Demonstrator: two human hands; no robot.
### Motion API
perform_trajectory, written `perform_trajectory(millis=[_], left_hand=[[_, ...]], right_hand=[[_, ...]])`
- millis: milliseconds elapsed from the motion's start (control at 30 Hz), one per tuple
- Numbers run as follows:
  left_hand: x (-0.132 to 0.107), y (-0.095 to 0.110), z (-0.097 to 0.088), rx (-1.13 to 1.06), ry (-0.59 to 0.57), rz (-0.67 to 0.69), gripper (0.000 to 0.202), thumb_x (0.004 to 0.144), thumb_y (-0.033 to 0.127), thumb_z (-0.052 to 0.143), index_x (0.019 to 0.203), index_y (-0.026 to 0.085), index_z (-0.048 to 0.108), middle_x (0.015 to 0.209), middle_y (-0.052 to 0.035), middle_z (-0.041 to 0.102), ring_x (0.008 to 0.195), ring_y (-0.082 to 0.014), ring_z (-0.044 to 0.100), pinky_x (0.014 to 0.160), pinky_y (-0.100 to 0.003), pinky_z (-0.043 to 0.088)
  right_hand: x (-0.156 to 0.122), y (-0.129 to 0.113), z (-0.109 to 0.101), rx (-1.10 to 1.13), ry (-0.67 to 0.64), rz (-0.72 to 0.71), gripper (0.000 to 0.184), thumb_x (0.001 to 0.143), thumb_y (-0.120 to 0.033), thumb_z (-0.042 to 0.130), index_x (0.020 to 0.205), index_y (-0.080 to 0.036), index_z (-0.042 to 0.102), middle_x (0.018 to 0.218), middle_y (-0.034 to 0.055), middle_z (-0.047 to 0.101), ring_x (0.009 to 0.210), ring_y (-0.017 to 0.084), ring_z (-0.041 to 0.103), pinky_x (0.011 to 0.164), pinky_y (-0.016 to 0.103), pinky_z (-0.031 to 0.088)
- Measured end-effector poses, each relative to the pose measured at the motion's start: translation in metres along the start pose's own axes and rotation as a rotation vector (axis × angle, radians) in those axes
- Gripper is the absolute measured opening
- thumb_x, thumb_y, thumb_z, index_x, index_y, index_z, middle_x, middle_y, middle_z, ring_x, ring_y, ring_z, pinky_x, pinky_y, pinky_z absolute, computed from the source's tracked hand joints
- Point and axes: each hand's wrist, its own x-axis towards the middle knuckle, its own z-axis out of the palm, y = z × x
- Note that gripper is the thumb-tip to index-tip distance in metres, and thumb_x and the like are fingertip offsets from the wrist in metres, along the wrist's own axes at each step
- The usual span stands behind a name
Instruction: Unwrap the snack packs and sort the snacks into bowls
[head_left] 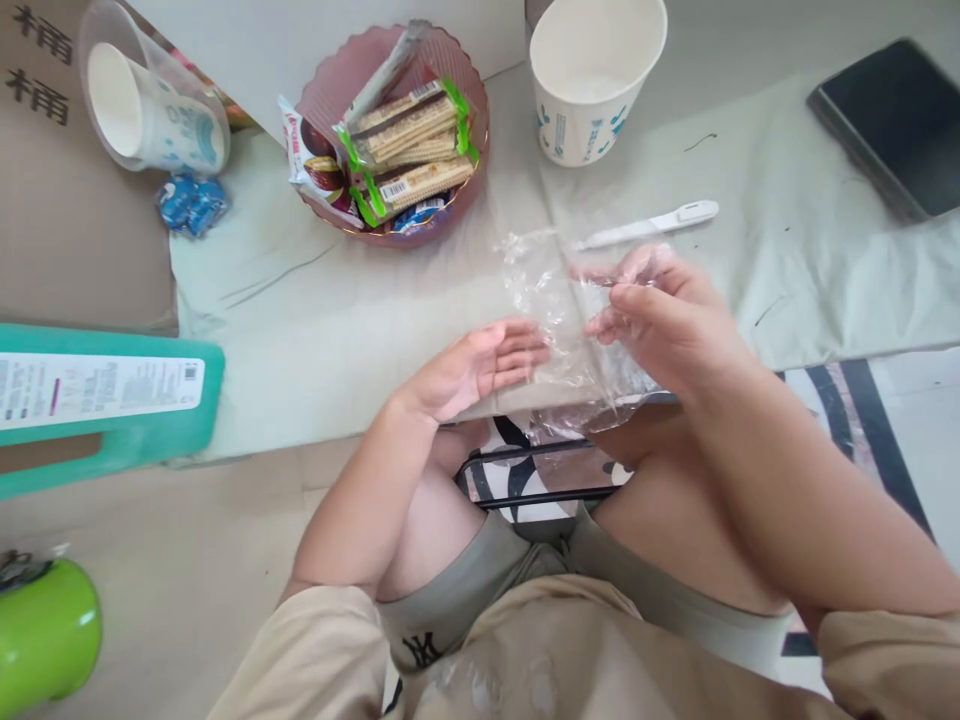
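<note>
A clear, crinkled plastic bag (574, 340) hangs at the table's front edge, its lower end over my lap. My right hand (660, 310) grips it at the upper right, thumb against the fingers, some of the film covering the fingertips. To the bag's left, my left hand (487, 365) has its fingers stretched out, palm turned toward the film; whether the fingertips touch it I cannot tell. Just beyond the bag lies a white pen-like stick (652, 224), partly behind the film at its left end.
A pink bowl (480, 170) of wrapped snacks and a paper cup (581, 130) stand at the back. Farther left are nested cups (172, 125), blue wrapped sweets (192, 205) and a teal container (214, 390). A black phone-like device (896, 125) lies right. A green bin (56, 635) is on the floor.
</note>
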Motion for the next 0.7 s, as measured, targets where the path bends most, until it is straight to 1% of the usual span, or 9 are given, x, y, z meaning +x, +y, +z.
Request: perform_trajectory(millis=[67,133,200,300,367,433,567,633,700], left_hand=[[0.008,-0.002,0.005,-0.089,0.019,0.091,0.056,0.079,0.063,0.075,0.116,0.020,0.072,0.135,-0.0129,0.074,0.129,-0.0295,0.068,0.105,-0.038,0.058],[0.014,-0.002,0.009,-0.121,0.012,0.146,0.057,0.078,0.065,0.075,0.113,0.020,0.071,0.130,-0.0130,0.076,0.127,-0.0307,0.070,0.101,-0.039,0.060],[0.018,0.000,0.010,-0.076,0.039,0.203,0.053,0.077,0.059,0.078,0.113,0.021,0.070,0.121,-0.0112,0.079,0.116,-0.0287,0.075,0.095,-0.038,0.063],[0.021,0.002,0.007,0.113,0.204,0.276,0.036,0.081,0.040,0.078,0.109,0.020,0.070,0.101,-0.0070,0.081,0.088,-0.0200,0.078,0.077,-0.031,0.063],[0.020,0.003,0.001,0.222,0.301,0.290,0.026,0.084,0.035,0.073,0.105,0.019,0.070,0.092,-0.0057,0.081,0.076,-0.0159,0.076,0.067,-0.027,0.060],[0.019,0.005,-0.004,0.262,0.296,0.281,0.028,0.086,0.037,0.070,0.107,0.019,0.070,0.091,-0.0059,0.080,0.073,-0.0154,0.075,0.064,-0.026,0.059],[0.015,0.006,-0.008,0.304,0.167,0.246,0.048,0.082,0.043,0.075,0.122,0.019,0.065,0.099,-0.0082,0.080,0.076,-0.0193,0.078,0.066,-0.030,0.062],[0.016,0.005,-0.007,0.364,0.195,0.256,0.045,0.081,0.036,0.077,0.121,0.019,0.065,0.096,-0.0074,0.080,0.069,-0.0170,0.076,0.064,-0.028,0.061],[0.018,0.003,-0.005,0.410,0.277,0.315,0.032,0.082,0.026,0.074,0.112,0.019,0.069,0.093,-0.0059,0.079,0.062,-0.0131,0.072,0.059,-0.025,0.059]], right_hand=[[-0.002,-0.002,0.002,0.017,-0.020,0.017,0.050,0.064,-0.047,0.086,0.076,-0.023,0.044,0.111,0.0013,0.071,0.061,0.009,0.064,0.055,0.027,0.049],[-0.002,-0.001,0.003,0.028,-0.045,0.020,0.050,0.064,-0.048,0.085,0.075,-0.023,0.042,0.113,0.0008,0.071,0.059,0.008,0.063,0.054,0.027,0.049],[-0.002,0.003,0.002,-0.007,-0.070,0.012,0.047,0.065,-0.046,0.085,0.076,-0.023,0.045,0.104,0.0003,0.071,0.059,0.009,0.062,0.056,0.027,0.050],[0.001,0.007,-0.002,-0.137,-0.098,0.026,0.035,0.070,-0.040,0.085,0.087,-0.025,0.059,0.090,-0.0001,0.069,0.066,0.012,0.064,0.062,0.029,0.055],[0.003,0.008,-0.004,-0.201,-0.104,0.048,0.034,0.074,-0.037,0.082,0.100,-0.024,0.065,0.088,0.0000,0.069,0.069,0.014,0.065,0.065,0.030,0.057],[0.004,0.007,-0.004,-0.260,-0.092,0.049,0.031,0.077,-0.035,0.078,0.104,-0.023,0.069,0.087,0.0006,0.070,0.067,0.013,0.064,0.065,0.031,0.057],[0.004,0.008,0.001,-0.411,-0.015,-0.012,0.019,0.081,-0.028,0.070,0.098,-0.022,0.075,0.085,0.0015,0.072,0.059,0.011,0.057,0.059,0.030,0.053],[0.005,0.010,0.004,-0.467,0.033,-0.033,0.019,0.081,-0.026,0.068,0.098,-0.022,0.077,0.078,0.0004,0.070,0.056,0.011,0.054,0.056,0.028,0.049],[0.006,0.012,0.006,-0.476,0.080,-0.059,0.018,0.082,-0.026,0.066,0.094,-0.023,0.078,0.075,0.0007,0.069,0.056,0.012,0.053,0.054,0.028,0.047]])
